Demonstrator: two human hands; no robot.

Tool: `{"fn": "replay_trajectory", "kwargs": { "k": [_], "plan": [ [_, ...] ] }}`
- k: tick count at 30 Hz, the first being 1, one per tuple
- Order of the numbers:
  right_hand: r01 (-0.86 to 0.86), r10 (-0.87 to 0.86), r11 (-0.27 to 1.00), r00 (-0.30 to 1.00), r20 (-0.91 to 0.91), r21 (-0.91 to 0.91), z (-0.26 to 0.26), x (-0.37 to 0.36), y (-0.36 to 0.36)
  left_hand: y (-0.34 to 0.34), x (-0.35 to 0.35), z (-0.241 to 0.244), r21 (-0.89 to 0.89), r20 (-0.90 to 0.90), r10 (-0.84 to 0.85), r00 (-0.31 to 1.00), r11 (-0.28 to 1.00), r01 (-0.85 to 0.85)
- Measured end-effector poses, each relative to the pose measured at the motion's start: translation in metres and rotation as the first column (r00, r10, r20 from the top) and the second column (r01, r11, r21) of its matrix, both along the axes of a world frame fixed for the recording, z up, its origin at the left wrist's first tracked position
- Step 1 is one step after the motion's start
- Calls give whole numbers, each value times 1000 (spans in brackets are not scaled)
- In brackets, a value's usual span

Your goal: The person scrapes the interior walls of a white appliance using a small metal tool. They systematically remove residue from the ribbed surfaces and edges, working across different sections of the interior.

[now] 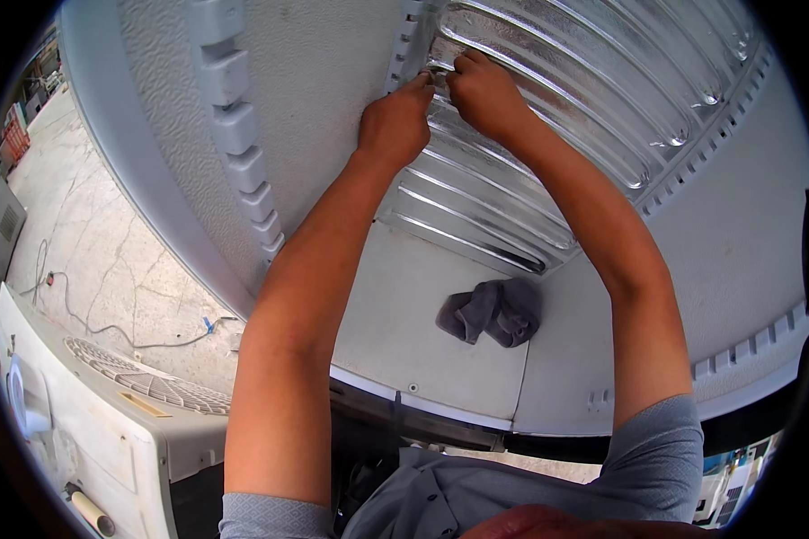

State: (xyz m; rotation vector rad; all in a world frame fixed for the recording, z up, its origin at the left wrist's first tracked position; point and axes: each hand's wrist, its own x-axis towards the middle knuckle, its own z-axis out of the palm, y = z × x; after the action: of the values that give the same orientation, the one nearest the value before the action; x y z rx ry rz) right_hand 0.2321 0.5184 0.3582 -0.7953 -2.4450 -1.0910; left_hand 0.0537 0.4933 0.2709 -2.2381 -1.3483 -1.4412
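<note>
I have both arms raised into a refrigerator cabinet, at the foil-covered evaporator tubing along its back wall. My left hand is at the left edge of the tubing, its fingertips drawn together against a bend. Just right of it, my right hand is curled with its fingertips near the same spot. The fingers hide whatever may be between them. A crumpled dark grey cloth lies on the cabinet's white floor, below the lowest loops.
Ribbed shelf supports line the left inner wall, with more along the right. Outside at left, an air-conditioner outdoor unit with a round fan grille stands close by. A cable runs across the cracked concrete ground.
</note>
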Motion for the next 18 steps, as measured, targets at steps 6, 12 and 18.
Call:
{"fn": "replay_trajectory", "kwargs": {
  "k": [6,12,18],
  "plan": [
    [-68,55,996,975,-213,-51,4,11,-15,-9,6,4,-161,-147,26,989,986,-50],
    [-203,319,839,935,-155,504,52,52,-27,-8,8,4,-133,-200,11,980,990,-38],
    [-165,341,842,901,-269,513,79,82,-16,-16,14,10,-190,-262,71,962,974,-123]
  ]
}}
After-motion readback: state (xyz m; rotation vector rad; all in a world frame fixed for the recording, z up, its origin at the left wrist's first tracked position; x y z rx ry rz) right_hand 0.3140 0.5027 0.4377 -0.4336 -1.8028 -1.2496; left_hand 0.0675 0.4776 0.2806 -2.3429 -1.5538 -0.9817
